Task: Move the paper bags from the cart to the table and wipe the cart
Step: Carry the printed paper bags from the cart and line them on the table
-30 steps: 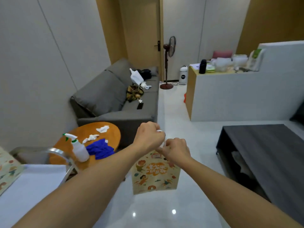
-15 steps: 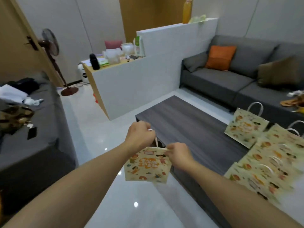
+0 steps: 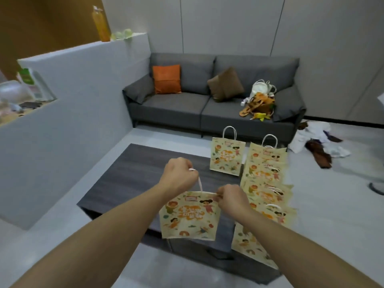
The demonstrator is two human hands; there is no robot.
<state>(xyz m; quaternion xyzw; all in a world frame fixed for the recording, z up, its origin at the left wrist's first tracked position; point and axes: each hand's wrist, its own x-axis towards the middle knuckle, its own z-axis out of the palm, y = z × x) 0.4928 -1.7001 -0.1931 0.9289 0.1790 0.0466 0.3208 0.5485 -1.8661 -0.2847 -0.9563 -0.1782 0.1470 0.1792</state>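
Observation:
A cream paper bag (image 3: 190,216) printed with cartoon children hangs in the air over the near edge of the dark wooden table (image 3: 133,175). My left hand (image 3: 178,176) grips its white handle from above. My right hand (image 3: 231,199) pinches the bag's top right corner. Several matching paper bags (image 3: 264,183) lie overlapping along the table's right side, and one more bag (image 3: 226,155) lies flat at the far end. The cart is out of view.
A grey sofa (image 3: 187,104) with an orange and a brown cushion stands behind the table, with bags and cloth on its right seat. A white partition wall (image 3: 68,113) runs along the left. Clothes lie on the floor at the right.
I have turned right, from the cart and round table to face the dark table. The held bag has travelled with both hands and now hangs over the table's near edge.

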